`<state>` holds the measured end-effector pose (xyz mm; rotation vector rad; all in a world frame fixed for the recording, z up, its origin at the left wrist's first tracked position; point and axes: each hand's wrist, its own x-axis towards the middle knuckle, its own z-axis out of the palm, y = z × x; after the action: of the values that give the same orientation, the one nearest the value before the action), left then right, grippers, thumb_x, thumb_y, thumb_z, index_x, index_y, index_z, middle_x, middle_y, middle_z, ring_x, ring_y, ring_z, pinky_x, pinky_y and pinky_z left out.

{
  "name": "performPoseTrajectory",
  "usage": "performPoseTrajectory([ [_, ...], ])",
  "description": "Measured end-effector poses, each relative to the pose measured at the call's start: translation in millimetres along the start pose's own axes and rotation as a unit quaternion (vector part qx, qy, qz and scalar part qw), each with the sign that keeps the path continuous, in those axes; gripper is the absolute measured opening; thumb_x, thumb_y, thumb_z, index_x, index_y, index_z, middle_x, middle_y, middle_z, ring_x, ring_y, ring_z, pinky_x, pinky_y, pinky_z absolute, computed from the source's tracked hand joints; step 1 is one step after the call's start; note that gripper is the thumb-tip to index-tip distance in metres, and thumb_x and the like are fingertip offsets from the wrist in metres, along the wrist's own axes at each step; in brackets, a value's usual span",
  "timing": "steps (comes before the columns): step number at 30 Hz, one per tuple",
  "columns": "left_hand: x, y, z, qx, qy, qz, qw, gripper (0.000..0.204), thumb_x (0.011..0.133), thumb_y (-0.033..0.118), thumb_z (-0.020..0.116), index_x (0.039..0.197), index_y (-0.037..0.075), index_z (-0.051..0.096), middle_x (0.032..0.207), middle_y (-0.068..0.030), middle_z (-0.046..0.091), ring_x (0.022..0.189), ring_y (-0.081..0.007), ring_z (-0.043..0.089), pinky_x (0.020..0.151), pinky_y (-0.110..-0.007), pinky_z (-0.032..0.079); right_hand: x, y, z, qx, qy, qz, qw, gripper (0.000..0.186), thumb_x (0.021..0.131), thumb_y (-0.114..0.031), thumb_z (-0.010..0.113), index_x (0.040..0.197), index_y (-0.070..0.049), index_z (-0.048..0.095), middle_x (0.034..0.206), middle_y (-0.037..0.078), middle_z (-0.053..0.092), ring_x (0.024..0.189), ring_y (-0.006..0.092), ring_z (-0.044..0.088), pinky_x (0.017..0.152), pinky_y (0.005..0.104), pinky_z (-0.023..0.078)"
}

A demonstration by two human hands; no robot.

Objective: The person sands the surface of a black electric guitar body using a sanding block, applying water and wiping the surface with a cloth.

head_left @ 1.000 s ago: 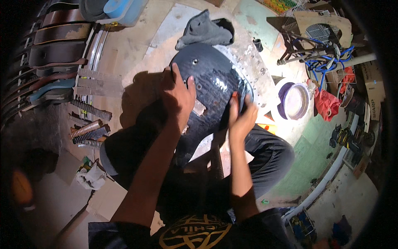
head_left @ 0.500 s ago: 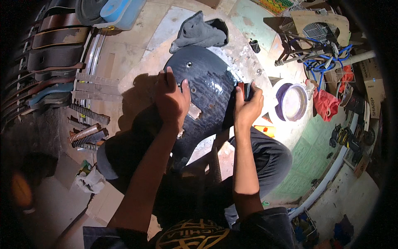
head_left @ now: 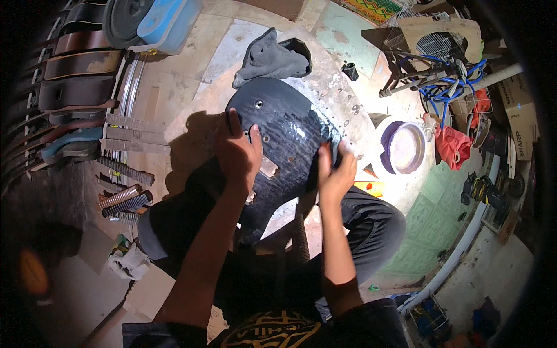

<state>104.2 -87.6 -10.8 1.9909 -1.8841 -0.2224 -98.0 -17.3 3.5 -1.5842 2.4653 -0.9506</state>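
Note:
A black guitar body rests tilted in front of me, over my lap and a pale board. Its surface looks wet and streaked, with several small holes and a bare wooden patch near the middle. My left hand is closed round its left edge, thumb on the top face. At the right edge my right hand, smeared by motion, pinches a small dark block between thumb and fingers. Just beyond the body lies a crumpled grey cloth.
To the right stands a round purple-rimmed basin, with an orange packet nearer me. A small black cup is farther back. Several curved guitar bodies line a rack at left. Farther right are a red bag and blue tubing.
My right hand and the block have moved nearer to me and slightly left along the guitar body's right edge. The left hand keeps its grip; the whole view has shifted slightly.

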Motion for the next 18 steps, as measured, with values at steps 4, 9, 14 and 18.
performPoseTrajectory([
  [4,-7,-2,-6,0.006,-0.001,0.006,1.0,0.059,0.097,0.029,0.063,0.142,-0.006,0.048,0.127,-0.033,0.06,0.112,-0.0488,0.061,0.101,-0.05,0.048,15,-6,5,0.005,-0.002,-0.003,1.0,0.04,0.086,-0.019,0.08,0.118,0.0,0.065,0.099,0.021,0.065,0.095,0.0399,0.062,0.085,0.0471,0.048],
  [9,-3,1,-4,0.02,-0.004,0.013,1.0,0.062,0.094,0.029,0.067,0.14,-0.008,0.048,0.131,-0.0334,0.057,0.115,-0.0476,0.059,0.102,-0.049,0.048,6,1,3,-0.007,0.001,-0.013,1.0,0.041,0.085,-0.022,0.081,0.116,0.0,0.066,0.102,0.021,0.066,0.097,0.0384,0.063,0.086,0.0456,0.049],
  [14,-3,3,-5,0.018,-0.025,-0.035,0.999,0.061,0.094,0.03,0.067,0.141,-0.005,0.049,0.133,-0.0326,0.056,0.117,-0.047,0.058,0.103,-0.05,0.047,-5,4,3,0.028,-0.027,-0.031,0.999,0.041,0.082,-0.021,0.083,0.115,-0.002,0.068,0.098,0.021,0.064,0.094,0.0394,0.062,0.083,0.0465,0.048],
  [18,-3,1,-2,-0.008,-0.036,-0.035,0.999,0.06,0.095,0.031,0.065,0.142,-0.002,0.049,0.135,-0.0314,0.055,0.121,-0.0461,0.057,0.104,-0.049,0.046,32,1,7,0.022,-0.051,-0.058,0.997,0.04,0.083,-0.021,0.083,0.115,-0.003,0.067,0.096,0.019,0.065,0.092,0.0386,0.061,0.082,0.0465,0.048],
])
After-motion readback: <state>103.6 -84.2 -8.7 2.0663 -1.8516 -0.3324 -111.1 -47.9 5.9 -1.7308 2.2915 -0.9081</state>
